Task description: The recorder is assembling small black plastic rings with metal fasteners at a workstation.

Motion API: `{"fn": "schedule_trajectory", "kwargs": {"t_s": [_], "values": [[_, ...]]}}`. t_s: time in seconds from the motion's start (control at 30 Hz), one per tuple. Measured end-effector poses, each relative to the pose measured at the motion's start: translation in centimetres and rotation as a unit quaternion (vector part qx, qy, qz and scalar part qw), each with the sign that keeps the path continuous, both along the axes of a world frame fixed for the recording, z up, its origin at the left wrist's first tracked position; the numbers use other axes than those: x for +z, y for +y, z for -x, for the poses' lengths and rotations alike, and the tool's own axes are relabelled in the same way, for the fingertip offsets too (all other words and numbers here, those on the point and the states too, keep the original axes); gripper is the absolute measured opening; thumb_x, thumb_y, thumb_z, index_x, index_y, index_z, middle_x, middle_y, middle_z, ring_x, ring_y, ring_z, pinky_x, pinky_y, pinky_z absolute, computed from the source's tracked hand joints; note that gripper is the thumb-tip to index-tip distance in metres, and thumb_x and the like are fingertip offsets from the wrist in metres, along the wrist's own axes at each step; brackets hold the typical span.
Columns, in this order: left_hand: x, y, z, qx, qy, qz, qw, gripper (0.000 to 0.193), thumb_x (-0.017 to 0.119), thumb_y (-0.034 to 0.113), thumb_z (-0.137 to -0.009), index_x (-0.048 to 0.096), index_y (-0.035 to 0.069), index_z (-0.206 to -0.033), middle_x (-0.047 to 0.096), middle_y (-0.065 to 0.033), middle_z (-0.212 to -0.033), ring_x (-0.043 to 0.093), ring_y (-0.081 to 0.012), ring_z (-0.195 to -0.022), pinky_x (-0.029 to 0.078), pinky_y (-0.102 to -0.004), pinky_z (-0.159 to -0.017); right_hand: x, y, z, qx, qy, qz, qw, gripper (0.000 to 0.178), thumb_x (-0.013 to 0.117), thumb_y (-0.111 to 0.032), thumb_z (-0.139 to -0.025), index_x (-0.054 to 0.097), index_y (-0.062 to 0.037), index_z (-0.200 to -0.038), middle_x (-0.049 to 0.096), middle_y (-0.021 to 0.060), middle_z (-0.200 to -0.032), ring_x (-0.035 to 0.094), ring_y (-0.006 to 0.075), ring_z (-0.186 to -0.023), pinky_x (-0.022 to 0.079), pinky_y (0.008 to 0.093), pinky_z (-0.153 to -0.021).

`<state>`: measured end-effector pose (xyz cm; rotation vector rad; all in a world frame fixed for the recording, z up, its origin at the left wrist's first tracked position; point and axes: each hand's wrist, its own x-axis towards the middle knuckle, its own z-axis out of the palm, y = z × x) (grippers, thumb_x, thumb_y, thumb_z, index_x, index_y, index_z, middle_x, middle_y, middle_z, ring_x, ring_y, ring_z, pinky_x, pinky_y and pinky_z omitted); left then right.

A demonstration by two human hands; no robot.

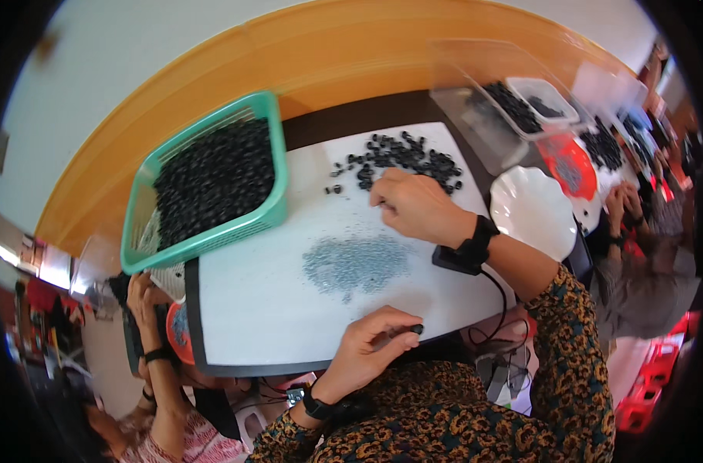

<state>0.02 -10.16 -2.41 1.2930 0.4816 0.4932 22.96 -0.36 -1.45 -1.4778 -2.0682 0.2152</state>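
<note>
Head view: my right hand [417, 207], fingers curled loosely, touches the near side of the loose black pieces [401, 158] by the white sheet's [259, 301] far edge. My left hand [374, 339] pinches one black piece [416, 329] at the near edge. Green basket [204, 185] at far-left corner.

green basket [268, 207], black beads [401, 158], white board [289, 297]

A small-parts sorting workshop: a shared worktop [251, 309] with a parts-filled basket [212, 181], trays [521, 104], and co-workers alongside.
</note>
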Motion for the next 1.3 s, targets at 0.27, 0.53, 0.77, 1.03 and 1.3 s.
{"fn": "schedule_trajectory", "kwargs": {"t_s": [0.27, 0.53, 0.77, 1.03, 1.3], "values": [[1.2, 1.7, -0.8, 0.239, -0.071, -0.013, 0.968, 0.02, 0.061, 0.0, -0.09, 0.061, -0.002, -0.111, 0.058, -0.0178, -0.125, 0.063, -0.0216, -0.101, 0.053, -0.0347, -0.087, 2.3, -6.8, 1.7, 0.07, 0.296, 0.07, 0.95, 0.014, 0.061, -0.001, -0.083, 0.066, -0.0028, -0.096, 0.063, 0.0097, -0.091, 0.063, 0.0199, -0.074, 0.053, 0.0298, -0.065], [1.0, 1.8, -1.7, 0.285, -0.049, -0.025, 0.957, 0.021, 0.061, 0.006, -0.091, 0.06, 0.0, -0.111, 0.057, -0.0177, -0.13, 0.054, -0.0254, -0.121, 0.041, -0.0469, -0.107, 1.7, -9.4, 2.5, 0.031, 0.444, 0.105, 0.889, 0.012, 0.065, -0.005, -0.088, 0.068, -0.0059, -0.1, 0.066, 0.0049, -0.095, 0.064, 0.0134, -0.082, 0.052, 0.0274, -0.072], [1.3, 2.2, -3.2, 0.227, -0.116, -0.056, 0.965, 0.023, 0.062, -0.001, -0.091, 0.06, -0.002, -0.114, 0.054, -0.0211, -0.135, 0.052, -0.0258, -0.126, 0.04, -0.0402, -0.107, 1.4, -9.4, 1.7, -0.019, 0.387, 0.083, 0.918, 0.017, 0.066, -0.002, -0.087, 0.068, -0.0066, -0.103, 0.065, 0.0043, -0.095, 0.063, 0.0116, -0.081, 0.05, 0.0251, -0.069], [1.3, 2.3, -3.1, 0.228, -0.141, 0.02, 0.963, 0.023, 0.06, 0.001, -0.093, 0.058, -0.002, -0.116, 0.056, -0.0203, -0.131, 0.055, -0.0268, -0.121, 0.042, -0.042, -0.106, 1.6, -9.3, 1.6, -0.009, 0.318, 0.023, 0.948, 0.015, 0.065, -0.002, -0.084, 0.066, -0.0029, -0.099, 0.063, 0.0083, -0.089, 0.065, 0.0174, -0.077, 0.054, 0.0274, -0.066], [1.4, 2.6, -2.8, 0.225, -0.143, 0.103, 0.958, 0.02, 0.059, 0.005, -0.095, 0.059, 0.0, -0.114, 0.065, -0.0119, -0.111, 0.062, -0.0215, -0.107, 0.05, -0.0404, -0.096, 1.9, -9.1, 2.9, -0.029, 0.482, 0.104, 0.869, 0.013, 0.069, -0.005, -0.085, 0.07, -0.0007, -0.097, 0.07, 0.0115, -0.092, 0.067, 0.0141, -0.076, 0.054, 0.0251, -0.069]]}}
